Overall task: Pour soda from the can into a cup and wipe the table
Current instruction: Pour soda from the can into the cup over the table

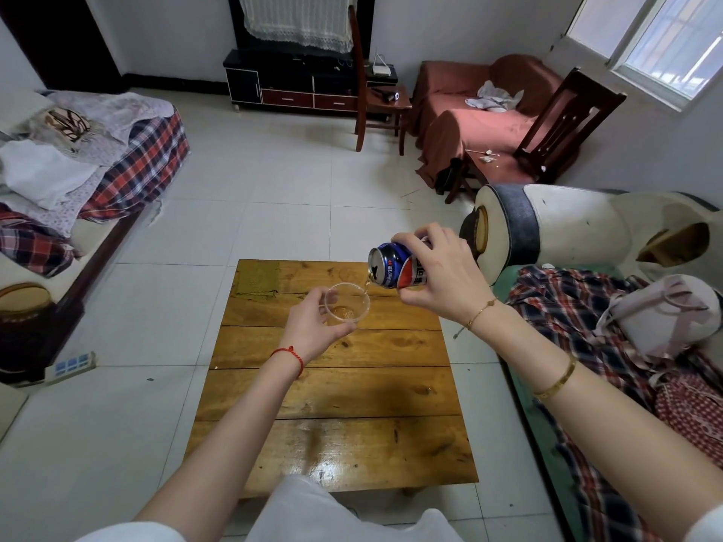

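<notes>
Head view shows us our right hand (442,275) gripping the tilted blue-and-red soda can (395,267), trickling amber liquid into the clear plastic cup (347,303) our left hand (313,326) holds above the wooden table's (336,385) twelve o'clock end.

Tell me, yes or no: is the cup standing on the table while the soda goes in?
No, the left hand holds the clear cup up off the wooden table under the tilted can.
</notes>
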